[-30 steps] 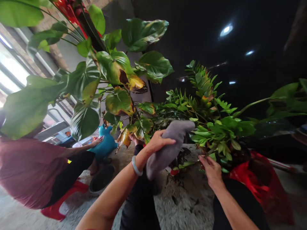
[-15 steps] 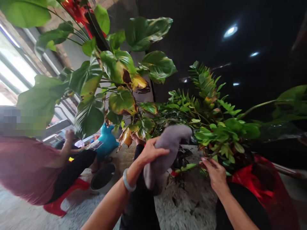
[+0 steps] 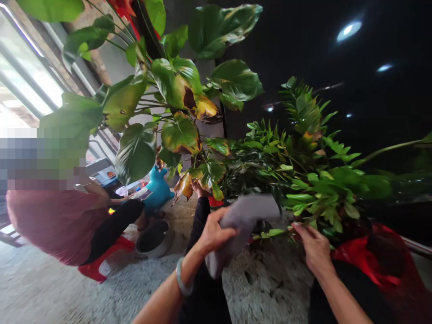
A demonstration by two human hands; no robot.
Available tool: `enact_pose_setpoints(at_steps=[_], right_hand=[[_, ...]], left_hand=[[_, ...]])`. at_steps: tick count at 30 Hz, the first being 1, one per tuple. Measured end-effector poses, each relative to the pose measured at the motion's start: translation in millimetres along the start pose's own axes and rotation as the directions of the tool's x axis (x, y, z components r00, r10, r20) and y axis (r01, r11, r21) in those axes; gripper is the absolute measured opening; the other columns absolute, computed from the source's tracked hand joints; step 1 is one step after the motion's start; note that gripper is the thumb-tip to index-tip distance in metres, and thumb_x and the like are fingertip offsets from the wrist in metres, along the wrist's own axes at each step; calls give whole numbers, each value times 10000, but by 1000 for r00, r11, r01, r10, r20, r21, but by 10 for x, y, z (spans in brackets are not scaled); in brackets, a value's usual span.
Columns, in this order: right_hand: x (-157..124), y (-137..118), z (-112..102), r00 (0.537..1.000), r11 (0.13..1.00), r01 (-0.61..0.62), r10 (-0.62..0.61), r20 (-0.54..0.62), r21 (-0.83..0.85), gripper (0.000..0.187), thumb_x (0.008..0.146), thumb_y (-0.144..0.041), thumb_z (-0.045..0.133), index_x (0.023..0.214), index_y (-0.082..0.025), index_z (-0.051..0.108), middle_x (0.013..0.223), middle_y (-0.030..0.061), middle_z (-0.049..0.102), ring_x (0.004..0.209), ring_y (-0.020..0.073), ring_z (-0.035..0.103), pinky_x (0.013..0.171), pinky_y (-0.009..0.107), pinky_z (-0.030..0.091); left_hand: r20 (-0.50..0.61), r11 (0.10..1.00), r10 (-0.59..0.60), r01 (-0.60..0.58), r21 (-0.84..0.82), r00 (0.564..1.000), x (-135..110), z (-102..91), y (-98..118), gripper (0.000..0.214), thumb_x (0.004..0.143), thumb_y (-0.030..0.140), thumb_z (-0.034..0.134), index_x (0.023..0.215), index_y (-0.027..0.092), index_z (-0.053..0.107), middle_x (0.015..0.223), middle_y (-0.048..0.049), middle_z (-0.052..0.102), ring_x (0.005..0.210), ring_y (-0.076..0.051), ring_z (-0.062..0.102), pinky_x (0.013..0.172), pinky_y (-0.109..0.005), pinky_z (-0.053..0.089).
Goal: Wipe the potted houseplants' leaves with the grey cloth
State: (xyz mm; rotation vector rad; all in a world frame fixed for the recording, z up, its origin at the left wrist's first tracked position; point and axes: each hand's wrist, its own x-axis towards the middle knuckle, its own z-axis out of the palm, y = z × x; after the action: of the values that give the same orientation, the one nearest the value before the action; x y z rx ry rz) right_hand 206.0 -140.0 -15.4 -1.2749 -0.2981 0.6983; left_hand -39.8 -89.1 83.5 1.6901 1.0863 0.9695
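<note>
My left hand [image 3: 216,231], with a pale bangle on its wrist, is closed around a soft grey sock-like cloth [image 3: 248,218]. Motion blurs the cloth, whose far end reaches toward the green foliage. To the right, my right hand [image 3: 313,247] pinches a thin leafy plant stem [image 3: 275,233] between thumb and fingers. Just beyond that hand grows a bushy potted plant [image 3: 324,193] with glossy green leaflets. The cloth's far end hangs near the stem; whether they touch is unclear.
A tall plant with broad, partly browned leaves [image 3: 180,135] rises ahead. At left, a person in a pink shirt [image 3: 57,225] sits on a red stool [image 3: 96,265] by a dark bucket [image 3: 155,238]. A blue toy animal [image 3: 158,186] and a red bag [image 3: 357,252] stand nearby.
The view has shifted, so most things sit further right. The grey cloth has swung, its far end now stretched out toward the right. My right hand keeps its pinch on the stem.
</note>
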Motion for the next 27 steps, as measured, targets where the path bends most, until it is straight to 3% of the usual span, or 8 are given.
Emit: enact_pose_setpoints(at_steps=[3,5,11,14,18,20,23,27], right_hand=[[-1,-3,38,1000,1000,-1,2,-23,19,394,328,-483,844,542,-200,674,510,14,659,534,186,590,502,307,455],[-2,-2,70,999,1000,1,0,-32,28,389,327,-477,844,535,-201,668,511,15,658,539,187,598,502,304,455],[-18,8,69,1000,1000,-5,6,-25,28,355,333,-426,844,551,-196,683,514,16,662,553,193,607,512,305,461],[-7,24,29,1000,1000,-5,6,-14,20,364,353,-445,836,572,-195,689,530,22,669,554,200,608,502,310,453],[26,57,18,1000,1000,-8,8,-14,9,383,359,-482,825,568,-204,666,526,18,654,539,202,599,475,313,437],[36,72,36,1000,1000,-10,10,-14,4,392,357,-490,822,566,-203,657,522,16,646,535,199,594,465,308,428],[31,78,66,1000,1000,-11,11,-15,-5,390,365,-486,819,574,-197,661,522,17,645,539,202,597,450,300,419],[-1,38,57,1000,1000,-18,17,-3,-11,378,367,-468,824,575,-190,673,518,30,661,534,215,607,422,294,414]], left_hand=[[-362,992,-24,-22,-121,932,371,-136,134,370,551,350,755,867,163,718,801,-61,700,765,-244,625,704,-342,512],[-455,985,-75,-5,-173,888,520,-105,103,391,556,369,753,876,151,699,833,-74,704,797,-247,641,749,-361,518],[-95,895,-390,353,-273,916,-44,279,-353,233,469,284,748,667,175,693,609,-34,670,591,-208,595,591,-325,491],[-165,881,-415,350,-318,895,-249,220,-312,308,481,353,745,718,161,710,616,-23,676,579,-197,597,561,-303,481],[-439,975,-181,100,-200,880,126,-48,36,411,508,400,769,825,146,709,768,-54,707,739,-224,643,671,-309,512],[-475,987,-101,26,-162,874,404,-109,127,428,529,390,773,873,145,704,840,-73,714,811,-240,651,727,-322,519],[-365,976,-176,112,-189,914,584,-5,28,342,573,317,748,870,153,702,848,-85,722,822,-238,654,750,-331,525],[-111,918,-370,344,-198,923,221,290,-311,195,506,216,738,686,151,700,633,-46,688,626,-223,633,610,-336,519]])
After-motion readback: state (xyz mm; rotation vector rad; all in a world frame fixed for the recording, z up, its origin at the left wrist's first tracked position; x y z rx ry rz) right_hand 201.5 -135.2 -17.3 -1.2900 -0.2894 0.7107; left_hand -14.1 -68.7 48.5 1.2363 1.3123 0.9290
